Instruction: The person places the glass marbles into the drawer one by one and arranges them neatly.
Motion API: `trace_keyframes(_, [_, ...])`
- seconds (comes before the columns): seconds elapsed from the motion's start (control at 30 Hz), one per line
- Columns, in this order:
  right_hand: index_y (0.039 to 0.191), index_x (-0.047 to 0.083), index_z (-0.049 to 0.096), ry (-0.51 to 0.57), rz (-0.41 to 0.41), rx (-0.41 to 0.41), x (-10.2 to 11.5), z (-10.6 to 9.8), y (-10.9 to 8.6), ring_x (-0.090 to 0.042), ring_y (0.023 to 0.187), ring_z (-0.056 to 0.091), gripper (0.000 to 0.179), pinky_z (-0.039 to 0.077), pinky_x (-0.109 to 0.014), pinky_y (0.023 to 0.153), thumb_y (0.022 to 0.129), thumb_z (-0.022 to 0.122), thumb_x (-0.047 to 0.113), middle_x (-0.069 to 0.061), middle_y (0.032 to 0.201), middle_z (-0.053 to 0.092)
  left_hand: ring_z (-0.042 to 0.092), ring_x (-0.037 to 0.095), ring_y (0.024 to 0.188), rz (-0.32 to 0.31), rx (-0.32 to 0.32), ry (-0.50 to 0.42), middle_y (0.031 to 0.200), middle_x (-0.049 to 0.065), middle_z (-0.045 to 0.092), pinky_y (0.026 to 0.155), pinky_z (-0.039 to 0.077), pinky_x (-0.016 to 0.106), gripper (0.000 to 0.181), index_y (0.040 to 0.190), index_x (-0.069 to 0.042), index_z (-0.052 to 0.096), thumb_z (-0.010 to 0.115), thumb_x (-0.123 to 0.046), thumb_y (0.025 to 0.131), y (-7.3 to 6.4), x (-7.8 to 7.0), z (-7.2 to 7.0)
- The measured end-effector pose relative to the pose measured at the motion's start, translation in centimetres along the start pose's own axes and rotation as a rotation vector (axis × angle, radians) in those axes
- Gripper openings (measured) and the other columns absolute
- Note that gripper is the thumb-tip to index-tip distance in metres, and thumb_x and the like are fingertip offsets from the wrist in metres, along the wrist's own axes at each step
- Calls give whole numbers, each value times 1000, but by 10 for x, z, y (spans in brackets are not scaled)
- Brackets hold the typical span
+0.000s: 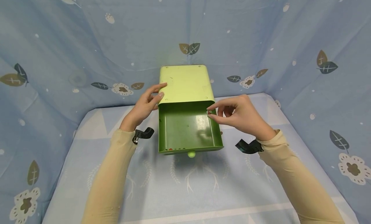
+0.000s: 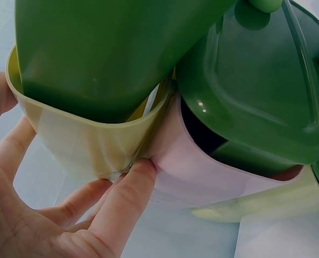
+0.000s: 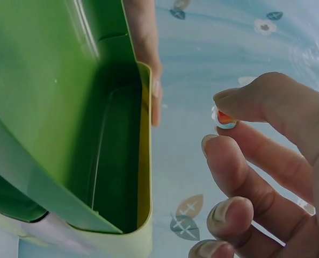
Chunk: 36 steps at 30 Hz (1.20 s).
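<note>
In the head view my left hand (image 1: 143,108) holds the left edge of a yellow-green drawer unit (image 1: 185,83). The left wrist view shows the fingers spread about its casing (image 2: 84,140). A dark green drawer (image 1: 186,130) is pulled out at the front, with a round light green knob (image 1: 191,154). To the right of the drawer, my right hand (image 1: 236,114) pinches a small clear marble (image 3: 224,118) with orange and blue inside between thumb and index finger. The other fingers of that hand are bent.
Below the top casing, the left wrist view shows a pink casing (image 2: 173,161) with its own green drawer (image 2: 256,80). A tiny red spot (image 1: 170,149) shows inside the open drawer's front edge. Blue patterned cloth (image 1: 130,34) hangs behind and at both sides of the table (image 1: 203,191).
</note>
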State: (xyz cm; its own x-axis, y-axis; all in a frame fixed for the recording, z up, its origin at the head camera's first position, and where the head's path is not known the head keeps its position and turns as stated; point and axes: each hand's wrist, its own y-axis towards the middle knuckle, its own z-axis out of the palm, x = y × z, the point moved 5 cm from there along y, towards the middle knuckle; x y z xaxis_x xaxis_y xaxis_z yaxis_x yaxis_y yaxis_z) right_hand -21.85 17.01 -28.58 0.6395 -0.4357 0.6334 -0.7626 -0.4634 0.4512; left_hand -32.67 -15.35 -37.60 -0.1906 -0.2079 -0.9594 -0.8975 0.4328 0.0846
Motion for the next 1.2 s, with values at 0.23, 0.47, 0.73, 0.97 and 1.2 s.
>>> trace_keyframes(0.23, [104,20,89,25,-17,34,3,8,8,-15,53,47,19,39,-25,52,92,90,5,14,69,66,48,32,140,3,-2,2,169,7,29,119,38,67,52,166,-41,46,54,-47,116,0,0,0])
trace_keyframes(0.47, [105,20,89,39,-18,60,4,15,13,-15,54,49,18,42,-26,53,93,89,6,13,69,66,49,32,137,5,-6,3,168,8,31,118,39,67,51,167,-39,46,54,-46,116,0,1,-1])
trace_keyframes(0.73, [104,17,89,61,-29,79,6,22,18,-14,56,55,18,45,-25,54,92,89,4,12,69,66,52,30,127,21,-16,2,166,9,34,116,42,66,50,166,-39,48,54,-44,117,1,0,0])
trace_keyframes(0.97, [103,19,89,50,-77,114,8,30,25,-13,52,50,16,41,-25,51,93,88,6,14,67,65,51,31,125,17,-15,0,166,9,33,115,42,67,50,166,-38,47,53,-42,117,2,0,0])
trace_keyframes(1.2, [101,18,89,23,-115,141,12,39,35,-9,53,51,14,42,-26,52,92,88,7,16,68,65,49,34,130,2,-14,-8,169,14,29,117,39,69,52,171,-28,42,50,-34,119,0,-4,1])
